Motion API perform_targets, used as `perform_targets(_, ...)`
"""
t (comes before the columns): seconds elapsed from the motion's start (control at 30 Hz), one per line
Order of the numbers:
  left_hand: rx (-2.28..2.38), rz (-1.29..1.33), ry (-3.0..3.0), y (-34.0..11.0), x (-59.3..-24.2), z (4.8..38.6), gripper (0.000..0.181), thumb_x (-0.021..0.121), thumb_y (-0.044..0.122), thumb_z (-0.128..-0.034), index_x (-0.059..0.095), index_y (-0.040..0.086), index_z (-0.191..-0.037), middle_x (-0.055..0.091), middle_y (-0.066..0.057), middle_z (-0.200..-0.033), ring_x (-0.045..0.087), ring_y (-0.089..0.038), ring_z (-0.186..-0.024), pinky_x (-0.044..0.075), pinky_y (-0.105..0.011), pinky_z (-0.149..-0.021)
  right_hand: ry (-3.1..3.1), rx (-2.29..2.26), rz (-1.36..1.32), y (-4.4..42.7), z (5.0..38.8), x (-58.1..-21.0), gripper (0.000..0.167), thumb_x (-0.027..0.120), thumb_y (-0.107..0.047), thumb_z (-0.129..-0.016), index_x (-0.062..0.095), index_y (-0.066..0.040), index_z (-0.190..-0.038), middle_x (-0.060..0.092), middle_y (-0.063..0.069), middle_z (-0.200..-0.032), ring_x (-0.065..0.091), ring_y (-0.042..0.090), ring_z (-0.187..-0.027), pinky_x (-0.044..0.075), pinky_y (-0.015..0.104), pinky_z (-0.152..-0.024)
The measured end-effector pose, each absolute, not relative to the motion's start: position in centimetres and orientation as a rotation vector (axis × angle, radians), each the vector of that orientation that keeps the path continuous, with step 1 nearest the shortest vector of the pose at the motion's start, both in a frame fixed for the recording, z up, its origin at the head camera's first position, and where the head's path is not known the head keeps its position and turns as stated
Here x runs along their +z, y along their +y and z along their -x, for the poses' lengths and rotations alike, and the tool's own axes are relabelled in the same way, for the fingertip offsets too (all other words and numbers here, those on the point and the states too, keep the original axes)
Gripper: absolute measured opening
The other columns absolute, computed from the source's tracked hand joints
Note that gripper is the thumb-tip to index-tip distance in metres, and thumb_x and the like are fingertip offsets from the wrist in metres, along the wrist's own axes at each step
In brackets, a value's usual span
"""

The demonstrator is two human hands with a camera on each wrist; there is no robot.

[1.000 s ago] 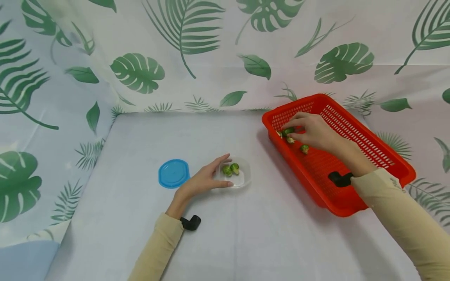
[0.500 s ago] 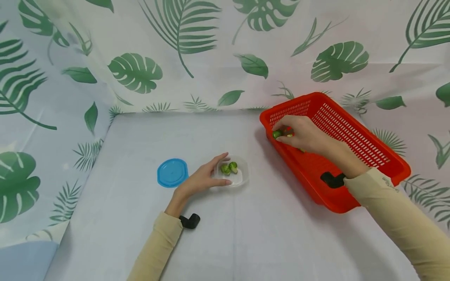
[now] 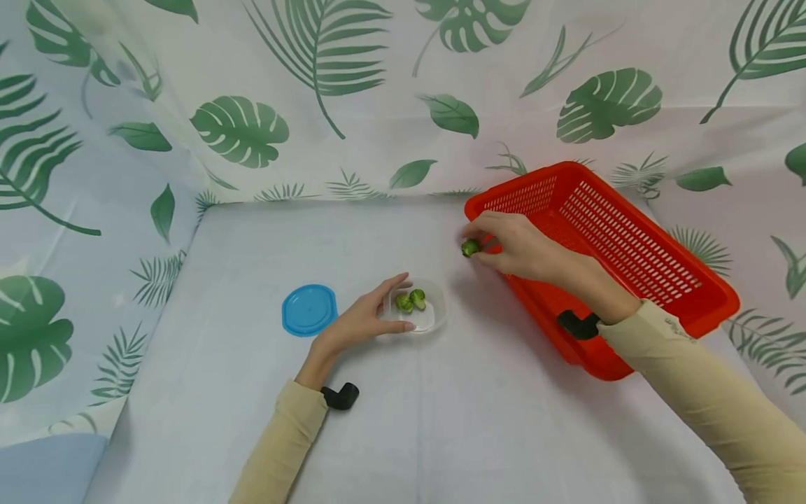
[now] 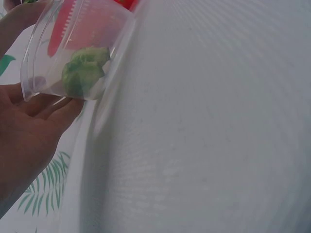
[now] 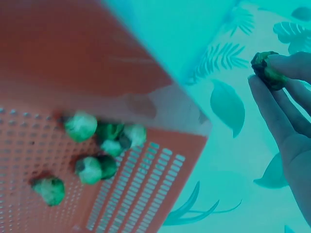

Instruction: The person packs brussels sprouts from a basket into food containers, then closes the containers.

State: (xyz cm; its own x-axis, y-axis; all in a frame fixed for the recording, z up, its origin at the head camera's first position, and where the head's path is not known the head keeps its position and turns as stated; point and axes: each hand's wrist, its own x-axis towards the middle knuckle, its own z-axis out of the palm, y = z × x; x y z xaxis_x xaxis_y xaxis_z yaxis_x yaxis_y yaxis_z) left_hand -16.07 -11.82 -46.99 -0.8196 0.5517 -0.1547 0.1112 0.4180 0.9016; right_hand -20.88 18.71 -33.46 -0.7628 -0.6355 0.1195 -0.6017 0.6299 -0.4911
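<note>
In the head view my left hand [image 3: 362, 318] holds a small clear plastic container [image 3: 429, 321] from its left side, thumb in front and fingers behind. Inside it lie two Brussels sprouts [image 3: 411, 301]; the left wrist view shows them through the container's wall. My right hand [image 3: 525, 245] pinches one Brussels sprout [image 3: 469, 248] between thumb and fingertips, just outside the left rim of the red basket [image 3: 642, 245]. Several more sprouts [image 5: 81, 126] lie in that basket, as the right wrist view shows; in the head view my right hand and forearm hide them.
A blue lid [image 3: 310, 310] lies flat on the white table [image 3: 378, 434], left of my left hand. The slotted red basket stands slantwise at the right. A leaf-patterned cloth [image 3: 365, 154] closes off the back and sides.
My right hand has lifted a sprout from the basket and carried it left over the rim. My left hand and the container have stayed in place.
</note>
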Motion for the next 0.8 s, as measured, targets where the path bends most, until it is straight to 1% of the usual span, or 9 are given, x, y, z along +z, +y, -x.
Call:
perform_targets(0.1,1.38,-0.553,2.246,-11.8,-47.0,16.1,0.095,0.08,0.042,-0.0895,0.024,0.029,-0.165,0.038,0.008,-0.164,0.023,-0.019,-0.157,0.027,-0.054,-0.125,2.745,-0.815,1.087,18.0,20.8,-33.6,0.025,0.076,0.001,-0.089,0.073,-0.004,-0.114,0.07,0.007,-0.104,0.068,0.022,-0.096,0.061,0.044,-0.085)
perform_targets(0.2,1.376,-0.544,2.244,-11.8,-47.0,16.1,0.095,0.08,0.043,-0.0893,0.024,0.03,-0.165,0.039,0.009,-0.163,0.024,-0.019,-0.157,0.027,-0.053,-0.125,2.718,-0.834,1.101,17.5,20.6,-33.7,0.022,0.077,0.001,-0.089,0.075,-0.005,-0.11,0.069,0.007,-0.104,0.069,0.021,-0.093,0.062,0.042,-0.084)
perform_targets(0.37,1.387,-0.552,2.241,-11.7,-46.9,16.1,0.095,0.08,0.043,-0.0893,0.024,0.03,-0.165,0.039,0.009,-0.163,0.023,-0.02,-0.158,0.025,-0.056,-0.125,2.702,-0.831,1.145,16.8,20.3,-34.3,0.022,0.079,0.001,-0.087,0.076,-0.003,-0.109,0.071,0.009,-0.103,0.071,0.023,-0.093,0.062,0.042,-0.084)
perform_targets(0.57,1.387,-0.55,2.241,-11.7,-47.1,16.2,0.095,0.08,0.043,-0.0891,0.024,0.031,-0.165,0.04,0.01,-0.162,0.023,-0.019,-0.157,0.025,-0.055,-0.125,2.694,-0.81,1.198,15.9,20.0,-35.1,0.023,0.082,-0.001,-0.086,0.077,-0.003,-0.108,0.072,0.009,-0.1,0.071,0.023,-0.093,0.063,0.039,-0.083)
perform_targets(0.8,1.389,-0.538,2.239,-11.8,-47.1,16.1,0.095,0.079,0.044,-0.0895,0.024,0.031,-0.165,0.039,0.01,-0.163,0.024,-0.02,-0.157,0.026,-0.056,-0.124,2.629,-0.811,1.244,14.7,19.9,-35.6,0.022,0.081,0.0,-0.086,0.077,-0.002,-0.107,0.073,0.009,-0.1,0.072,0.023,-0.093,0.063,0.039,-0.084)
